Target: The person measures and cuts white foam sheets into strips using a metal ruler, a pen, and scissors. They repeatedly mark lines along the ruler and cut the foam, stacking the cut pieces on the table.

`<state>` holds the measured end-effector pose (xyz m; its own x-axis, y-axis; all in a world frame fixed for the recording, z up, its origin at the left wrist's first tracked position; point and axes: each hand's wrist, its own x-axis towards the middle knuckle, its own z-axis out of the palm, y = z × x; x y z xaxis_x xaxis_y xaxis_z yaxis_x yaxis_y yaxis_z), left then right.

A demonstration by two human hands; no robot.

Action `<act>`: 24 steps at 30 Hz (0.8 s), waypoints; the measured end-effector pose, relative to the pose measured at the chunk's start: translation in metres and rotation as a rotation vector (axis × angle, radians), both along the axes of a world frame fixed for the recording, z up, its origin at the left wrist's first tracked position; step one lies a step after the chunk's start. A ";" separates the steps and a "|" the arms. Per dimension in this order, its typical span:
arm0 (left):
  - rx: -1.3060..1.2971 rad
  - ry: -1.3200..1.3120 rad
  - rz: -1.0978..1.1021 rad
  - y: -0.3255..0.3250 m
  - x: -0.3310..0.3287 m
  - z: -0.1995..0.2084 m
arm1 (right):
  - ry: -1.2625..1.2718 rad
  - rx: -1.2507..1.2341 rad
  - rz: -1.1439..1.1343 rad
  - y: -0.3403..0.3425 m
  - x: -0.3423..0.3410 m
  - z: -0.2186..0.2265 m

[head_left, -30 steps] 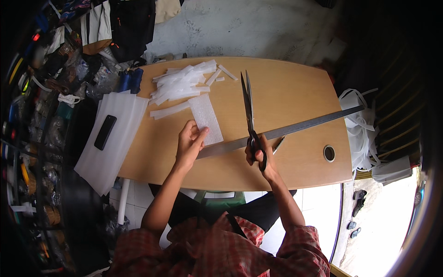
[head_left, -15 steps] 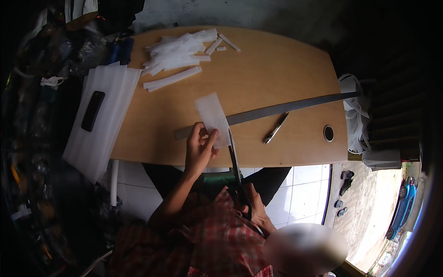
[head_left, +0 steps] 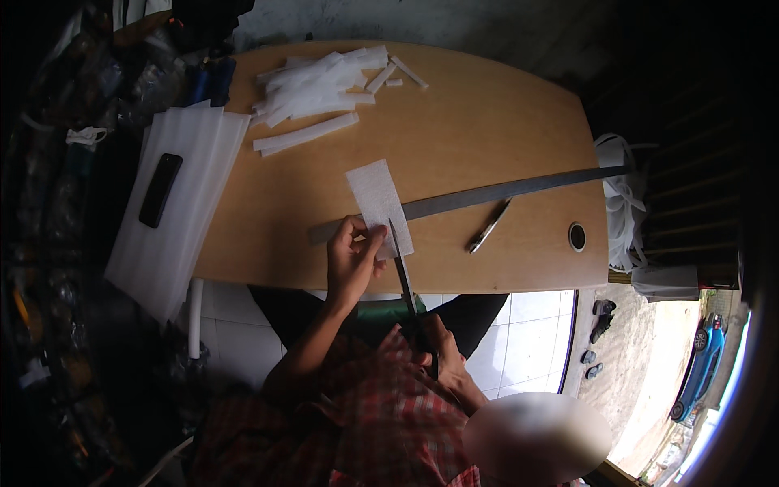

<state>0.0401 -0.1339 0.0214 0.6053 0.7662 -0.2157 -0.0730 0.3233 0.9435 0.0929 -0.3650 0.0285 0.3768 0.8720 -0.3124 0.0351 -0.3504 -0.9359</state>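
A white strip of foam sheet (head_left: 375, 188) is pinched between the thumb and fingers of my left hand (head_left: 354, 250), above the near part of the table. My right hand (head_left: 442, 349) is wrapped round the handles of a pair of scissors (head_left: 405, 280). Their blades point away from me, and the tip lies over the lower part of the foam strip, close to my left thumb. Just behind the strip, a long grey metal ruler (head_left: 487, 196) lies slantwise on the table. My right fingers partly hide the scissor handles.
On the wooden table (head_left: 495, 122) are a heap of white foam strips (head_left: 308, 88) at the far left and a pen (head_left: 490, 226) right of my hands. A black phone (head_left: 161, 191) rests on stacked foam sheets (head_left: 195, 162) at the left edge. White strips (head_left: 623, 203) hang beyond the right edge.
The scissors have shifted slightly left, their blades from the strip's right edge to over its lower part. My left hand keeps its grip on the foam strip, nearly still.
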 end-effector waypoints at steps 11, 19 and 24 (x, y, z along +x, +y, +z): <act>-0.062 0.076 -0.076 0.010 0.000 0.006 | -0.017 0.095 -0.094 -0.002 0.004 -0.011; -0.087 0.061 -0.216 0.014 0.000 0.004 | 0.038 0.091 -0.178 -0.003 -0.001 -0.022; -0.051 0.145 -0.270 0.018 0.005 0.017 | 0.046 0.083 -0.222 -0.002 -0.007 -0.019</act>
<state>0.0452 -0.1160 0.0385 0.7458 0.5678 -0.3483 0.1558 0.3596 0.9200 0.0862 -0.3668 0.0095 0.5490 0.7929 -0.2645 -0.0779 -0.2666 -0.9607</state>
